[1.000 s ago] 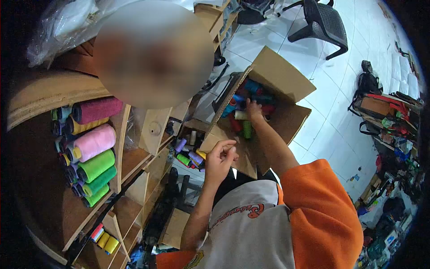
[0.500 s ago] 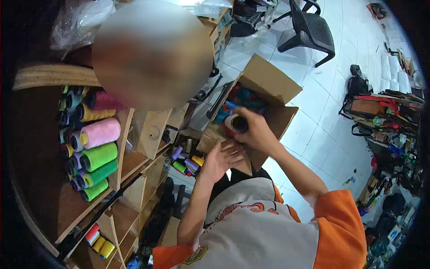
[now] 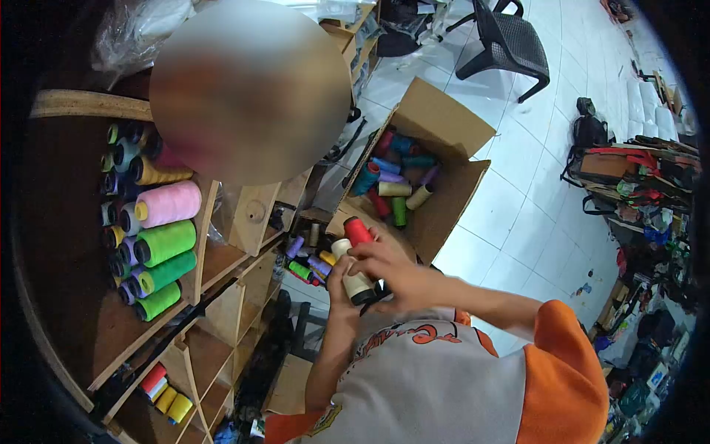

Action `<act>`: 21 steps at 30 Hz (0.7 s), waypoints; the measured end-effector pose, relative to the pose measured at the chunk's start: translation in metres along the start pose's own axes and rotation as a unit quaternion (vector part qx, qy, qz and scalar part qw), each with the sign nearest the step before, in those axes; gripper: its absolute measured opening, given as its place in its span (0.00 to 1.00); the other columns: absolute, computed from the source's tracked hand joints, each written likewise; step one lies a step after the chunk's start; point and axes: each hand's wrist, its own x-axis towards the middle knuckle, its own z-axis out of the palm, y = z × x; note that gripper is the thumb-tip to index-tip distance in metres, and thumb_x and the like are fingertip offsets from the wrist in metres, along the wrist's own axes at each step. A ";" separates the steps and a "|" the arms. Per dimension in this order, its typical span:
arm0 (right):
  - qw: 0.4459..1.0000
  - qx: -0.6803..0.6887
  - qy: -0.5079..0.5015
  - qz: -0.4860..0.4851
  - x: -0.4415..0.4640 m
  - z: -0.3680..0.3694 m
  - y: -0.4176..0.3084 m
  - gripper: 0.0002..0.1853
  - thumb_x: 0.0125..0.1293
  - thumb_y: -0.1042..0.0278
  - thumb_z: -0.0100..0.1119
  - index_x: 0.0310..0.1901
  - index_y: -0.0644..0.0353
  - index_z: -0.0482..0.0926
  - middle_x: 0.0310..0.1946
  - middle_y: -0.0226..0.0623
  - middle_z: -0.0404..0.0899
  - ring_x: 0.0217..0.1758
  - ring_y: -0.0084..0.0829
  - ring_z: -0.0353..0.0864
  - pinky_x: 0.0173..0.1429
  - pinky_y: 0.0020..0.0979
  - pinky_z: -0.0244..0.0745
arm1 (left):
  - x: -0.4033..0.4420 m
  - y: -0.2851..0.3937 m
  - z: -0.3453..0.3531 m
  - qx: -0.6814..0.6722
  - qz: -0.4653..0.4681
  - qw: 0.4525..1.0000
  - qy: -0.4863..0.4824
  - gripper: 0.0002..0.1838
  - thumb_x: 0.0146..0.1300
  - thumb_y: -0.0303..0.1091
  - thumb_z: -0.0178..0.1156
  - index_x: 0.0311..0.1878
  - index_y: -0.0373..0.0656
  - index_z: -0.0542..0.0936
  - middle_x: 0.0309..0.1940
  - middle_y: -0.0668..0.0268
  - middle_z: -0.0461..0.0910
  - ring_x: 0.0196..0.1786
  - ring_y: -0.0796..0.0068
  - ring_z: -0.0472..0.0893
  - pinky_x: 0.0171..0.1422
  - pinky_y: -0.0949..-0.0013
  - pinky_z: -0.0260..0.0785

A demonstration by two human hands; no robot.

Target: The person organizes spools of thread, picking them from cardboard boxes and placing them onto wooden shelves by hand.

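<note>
In front of my shirt, two thread cones are held close together. My left hand point(image 3: 337, 287) is wrapped round a cream thread cone point(image 3: 353, 280) with a black base. Above it, my right hand point(image 3: 396, 268) grips a red thread cone point(image 3: 358, 232), whose lower part is hidden behind the fingers. Some right fingers also lie over the cream cone. Just beyond my hands stands an open cardboard box point(image 3: 462, 207), holding several loose cones in red, blue, teal, purple, cream and green. A green cone point(image 3: 399, 212) lies in its near part.
Wooden shelving point(image 3: 209, 244) at left holds rows of cones, including a pink cone point(image 3: 168, 203). More cones point(image 3: 310, 268) lie low beside my left arm. A black chair point(image 3: 514, 44) stands on white tiles. Clutter and a backpack point(image 3: 589, 129) line the right side.
My right hand has come out of the box toward my body, bringing a cone. My left hand, earlier open by the box edge, now grasps the cream cone. The box contents are more visible.
</note>
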 end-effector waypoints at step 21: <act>0.743 -0.347 -0.187 0.541 0.002 0.058 0.394 0.62 0.38 0.50 0.78 0.72 0.49 0.45 0.73 0.45 0.44 0.75 0.51 0.46 0.74 0.49 0.53 | -0.072 0.005 -0.086 -0.141 0.177 0.973 0.035 0.44 0.56 0.48 0.62 0.71 0.43 0.53 0.63 0.52 0.63 0.62 0.56 0.69 0.61 0.39 0.67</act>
